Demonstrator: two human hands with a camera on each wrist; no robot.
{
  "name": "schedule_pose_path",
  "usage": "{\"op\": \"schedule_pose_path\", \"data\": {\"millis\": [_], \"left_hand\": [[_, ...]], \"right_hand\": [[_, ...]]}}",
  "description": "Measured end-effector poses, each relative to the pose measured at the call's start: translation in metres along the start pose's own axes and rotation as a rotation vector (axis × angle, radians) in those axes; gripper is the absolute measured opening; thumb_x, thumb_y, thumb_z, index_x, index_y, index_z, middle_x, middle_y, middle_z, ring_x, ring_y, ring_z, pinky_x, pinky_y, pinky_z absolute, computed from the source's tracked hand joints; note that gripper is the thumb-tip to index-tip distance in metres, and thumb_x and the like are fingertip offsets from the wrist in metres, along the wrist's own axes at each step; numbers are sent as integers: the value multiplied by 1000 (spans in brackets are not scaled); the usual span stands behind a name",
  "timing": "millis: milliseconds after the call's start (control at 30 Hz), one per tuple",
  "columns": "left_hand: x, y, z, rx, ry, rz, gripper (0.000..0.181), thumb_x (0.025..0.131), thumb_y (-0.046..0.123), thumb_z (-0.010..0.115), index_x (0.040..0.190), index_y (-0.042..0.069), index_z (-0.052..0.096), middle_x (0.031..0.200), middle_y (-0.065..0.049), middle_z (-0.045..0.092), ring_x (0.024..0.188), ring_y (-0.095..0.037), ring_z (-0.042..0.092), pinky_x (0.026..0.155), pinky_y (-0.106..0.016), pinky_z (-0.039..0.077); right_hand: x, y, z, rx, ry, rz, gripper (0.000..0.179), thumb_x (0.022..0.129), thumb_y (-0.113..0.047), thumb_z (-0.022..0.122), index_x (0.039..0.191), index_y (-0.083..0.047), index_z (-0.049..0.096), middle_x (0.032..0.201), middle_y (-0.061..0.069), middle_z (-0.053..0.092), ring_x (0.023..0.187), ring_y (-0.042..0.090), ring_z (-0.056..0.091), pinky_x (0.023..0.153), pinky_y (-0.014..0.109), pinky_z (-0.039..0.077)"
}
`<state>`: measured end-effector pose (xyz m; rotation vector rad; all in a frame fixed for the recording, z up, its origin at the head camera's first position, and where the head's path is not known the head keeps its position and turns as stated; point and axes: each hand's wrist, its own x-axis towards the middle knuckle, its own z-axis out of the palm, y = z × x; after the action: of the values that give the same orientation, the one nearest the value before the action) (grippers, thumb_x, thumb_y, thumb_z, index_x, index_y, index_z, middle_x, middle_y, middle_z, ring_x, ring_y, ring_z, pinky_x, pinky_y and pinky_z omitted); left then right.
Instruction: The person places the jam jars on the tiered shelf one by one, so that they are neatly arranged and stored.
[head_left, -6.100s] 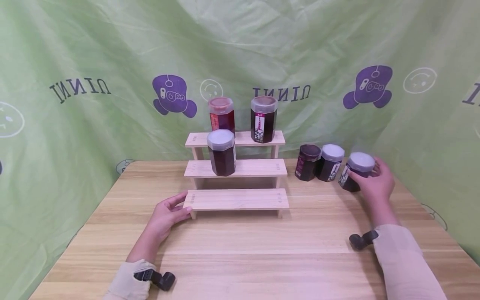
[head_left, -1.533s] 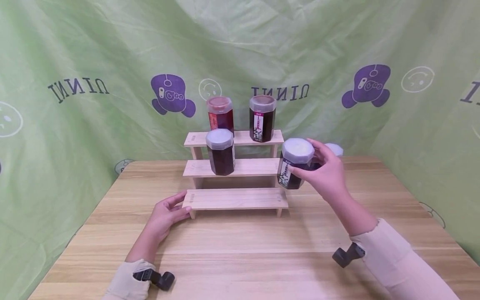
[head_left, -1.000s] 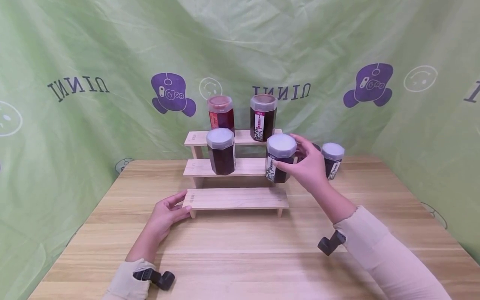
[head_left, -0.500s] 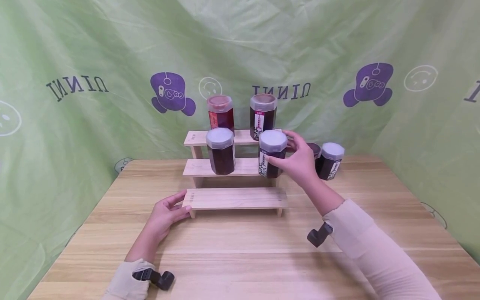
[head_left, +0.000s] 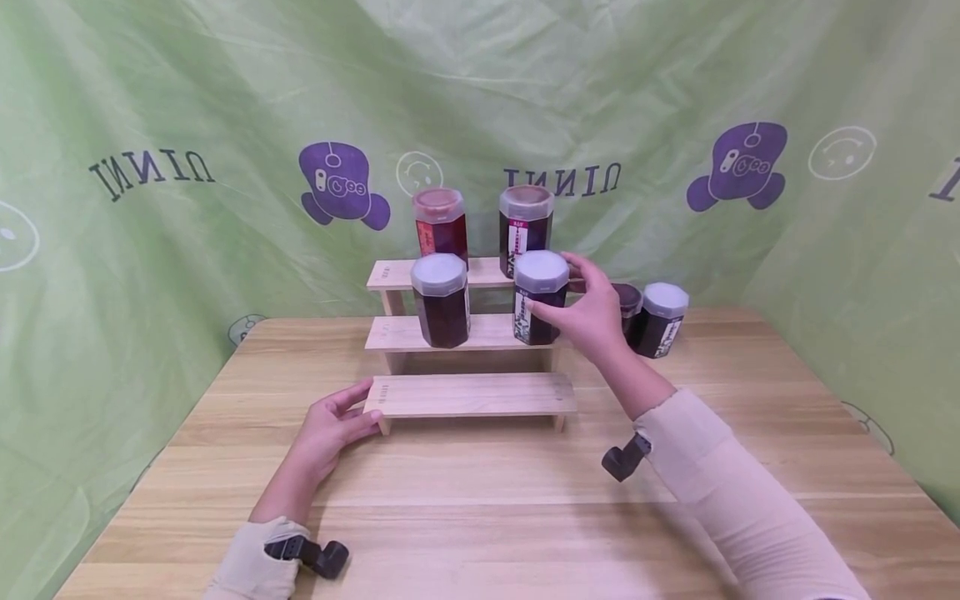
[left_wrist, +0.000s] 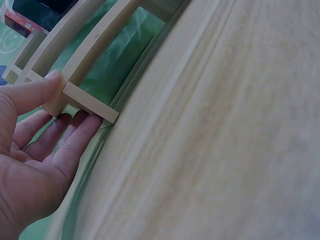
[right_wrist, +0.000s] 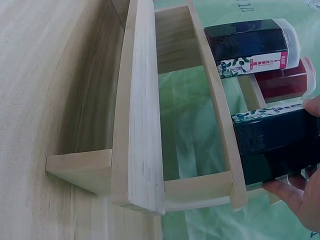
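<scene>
My right hand (head_left: 595,312) grips a dark jar (head_left: 529,320) with a whitish lid, thumb on the label side. The jar is upright at the right end of the middle step of a three-step wooden stand (head_left: 465,395); in the right wrist view the jar's (right_wrist: 275,142) base meets the step. My left hand (head_left: 326,433) holds the left end of the lowest step. In the left wrist view its thumb lies on the step and its fingers touch the leg (left_wrist: 90,103). Another white-lidded dark jar (head_left: 442,312) stands left on the middle step.
The top step carries a red jar (head_left: 447,233) and a dark jar with a pink-topped label (head_left: 528,225). On the wooden table (head_left: 450,517), right of the stand, stand a dark-lidded jar (head_left: 628,300) and a white-lidded jar (head_left: 660,329). A green printed cloth (head_left: 600,83) hangs behind.
My right hand has lifted the white-lidded jar from the table at the right and brought it left to the middle step. My left hand stays at the stand.
</scene>
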<state>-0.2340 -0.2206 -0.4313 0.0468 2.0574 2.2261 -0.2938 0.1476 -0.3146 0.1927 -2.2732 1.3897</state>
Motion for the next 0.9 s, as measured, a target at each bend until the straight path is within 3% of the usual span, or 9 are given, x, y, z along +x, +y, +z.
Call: {"op": "schedule_pose_path", "data": {"millis": [567,900], "left_hand": [[1,-2,0,-1,12,-8,69,85,-13,66,146,-6,35,147,-30,36,98,-12,67,88,-35,57],[1,-1,-1,-4,12,-9,69,85,-13,65,147,-6,35,148,-29,35,97,-12,67,88,-35,57]], "right_hand": [[0,6,3,-8,-12,-38,87,69,-24,90,143,-11,46,130,15,55,109,33,56,96,50,49],[-10,16,-3,44,-49,-34,82,72,-15,88,141,-5,45,129,16,53,115,34,55,93,43,55]]}}
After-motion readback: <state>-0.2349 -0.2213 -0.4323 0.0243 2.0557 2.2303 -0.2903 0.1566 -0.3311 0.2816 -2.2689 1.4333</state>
